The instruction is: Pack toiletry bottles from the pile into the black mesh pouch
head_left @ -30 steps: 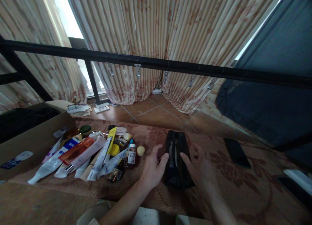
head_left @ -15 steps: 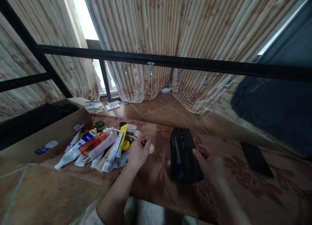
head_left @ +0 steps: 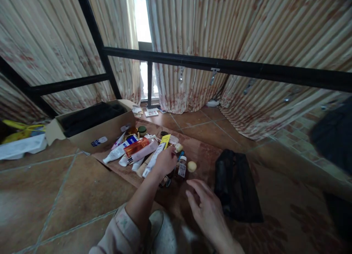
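My left hand (head_left: 166,161) is over the right side of a pile of tubes and bottles, fingers curled down; what they hold, if anything, is hidden. Beside it are a yellow-and-white box (head_left: 158,155) and a small brown bottle (head_left: 181,169) with a white cap and pale label. A round cream-coloured lid or jar (head_left: 191,166) lies just right of the bottle. My right hand (head_left: 205,204) hovers with thumb and fingers apart, holding nothing, between the bottle and a black mesh pouch (head_left: 238,186). The pile also has an orange bottle (head_left: 136,147) and a pink tube (head_left: 144,151).
A cardboard box (head_left: 101,131) with black cloth inside stands behind the pile at left. The patterned brown mat (head_left: 205,153) lies under everything. A black metal rail (head_left: 187,61) crosses in front of curtains (head_left: 189,19). Papers (head_left: 151,113) lie on the tiled floor.
My right hand has let go of the black pouch and moved left of it. My left hand has shifted onto the pile. The view has turned left, and the brown bottle now shows.
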{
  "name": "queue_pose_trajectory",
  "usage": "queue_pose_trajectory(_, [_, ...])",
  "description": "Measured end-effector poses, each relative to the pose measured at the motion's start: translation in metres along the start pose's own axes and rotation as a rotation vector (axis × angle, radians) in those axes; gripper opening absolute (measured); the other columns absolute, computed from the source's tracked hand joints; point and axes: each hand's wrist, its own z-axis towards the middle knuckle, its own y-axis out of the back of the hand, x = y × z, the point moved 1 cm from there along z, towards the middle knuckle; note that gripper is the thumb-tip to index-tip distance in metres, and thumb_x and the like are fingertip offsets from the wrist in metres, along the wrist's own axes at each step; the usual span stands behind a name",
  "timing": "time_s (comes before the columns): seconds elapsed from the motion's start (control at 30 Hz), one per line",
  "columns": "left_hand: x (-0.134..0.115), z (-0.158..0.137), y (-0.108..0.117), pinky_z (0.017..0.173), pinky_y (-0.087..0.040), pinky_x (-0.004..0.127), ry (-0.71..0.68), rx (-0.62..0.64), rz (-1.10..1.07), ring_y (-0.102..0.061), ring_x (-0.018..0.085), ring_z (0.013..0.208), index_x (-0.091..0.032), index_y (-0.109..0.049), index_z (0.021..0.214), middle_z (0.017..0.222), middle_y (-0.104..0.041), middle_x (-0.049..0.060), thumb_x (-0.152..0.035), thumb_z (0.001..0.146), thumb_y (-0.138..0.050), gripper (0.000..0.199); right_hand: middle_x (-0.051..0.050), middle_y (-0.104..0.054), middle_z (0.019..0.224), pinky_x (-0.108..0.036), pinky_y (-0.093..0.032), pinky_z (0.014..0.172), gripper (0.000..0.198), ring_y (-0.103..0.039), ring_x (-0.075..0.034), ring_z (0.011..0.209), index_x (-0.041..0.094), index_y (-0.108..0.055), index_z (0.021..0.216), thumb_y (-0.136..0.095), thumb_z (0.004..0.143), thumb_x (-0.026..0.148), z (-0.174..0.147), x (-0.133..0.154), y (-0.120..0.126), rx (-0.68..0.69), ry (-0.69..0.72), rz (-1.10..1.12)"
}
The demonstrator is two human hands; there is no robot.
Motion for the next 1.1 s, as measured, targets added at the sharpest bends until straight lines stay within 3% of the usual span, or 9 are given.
queue_pose_trajectory(0.13, [0.0,-0.007,-0.002,0.074,-0.047,0.029,-0.029,0.098,0.084,-0.066,0.022,0.084,-0.018,-0.066,0.102,0.09,-0.072,0.009,-0.014,0.083,-0.048,0.026,-0.011,-0.066,0.112,-0.039,-0.052,0.091,0.03,-0.063,-0.024,0.104,0.016,-0.062,0.113,-0.047,0.087,0.017,0.002,-0.02,-0.033,0.179,-0.107,-0.107])
queue_pose_trajectory(0.3, [0.003,-0.009,-0.005,0.079,-0.048,0.031,-0.032,0.179,0.123,-0.067,0.025,0.092,-0.019,-0.064,0.108,0.096,-0.072,0.011,-0.021,0.085,-0.052,0.026,-0.01,-0.063,0.119,-0.04,-0.05,0.094,0.033,-0.062,-0.024,0.107,0.017,-0.061,0.117,-0.046,0.088,0.016,0.001,-0.021,-0.04,0.312,-0.125,-0.088])
queue_pose_trajectory(0.53, [-0.003,-0.018,-0.005,0.083,-0.049,0.042,-0.033,0.297,0.26,-0.066,0.035,0.095,-0.012,-0.064,0.101,0.096,-0.069,0.021,-0.01,0.074,-0.058,0.028,-0.009,-0.061,0.123,-0.035,-0.046,0.1,0.039,-0.057,-0.021,0.114,0.021,-0.058,0.124,-0.043,0.089,0.014,0.003,0.005,-0.058,0.362,-0.068,0.055])
queue_pose_trajectory(0.77, [-0.007,-0.022,-0.003,0.087,-0.051,0.041,-0.072,0.368,0.321,-0.065,0.034,0.101,-0.013,-0.061,0.105,0.106,-0.067,0.021,-0.006,0.068,-0.062,0.038,-0.016,-0.06,0.114,-0.039,-0.047,0.094,0.041,-0.055,-0.027,0.11,0.013,-0.057,0.127,-0.043,0.088,0.014,0.007,0.008,-0.08,0.376,-0.069,-0.178])
queue_pose_trajectory(1.1, [-0.007,-0.021,-0.015,0.086,-0.053,0.042,-0.071,0.371,0.38,-0.066,0.033,0.1,-0.008,-0.061,0.106,0.103,-0.068,0.021,-0.007,0.069,-0.062,0.036,-0.012,-0.06,0.116,-0.035,-0.047,0.086,0.034,-0.057,-0.026,0.104,0.019,-0.061,0.121,-0.043,0.091,0.017,0.006,0.004,-0.081,0.415,-0.134,-0.337])
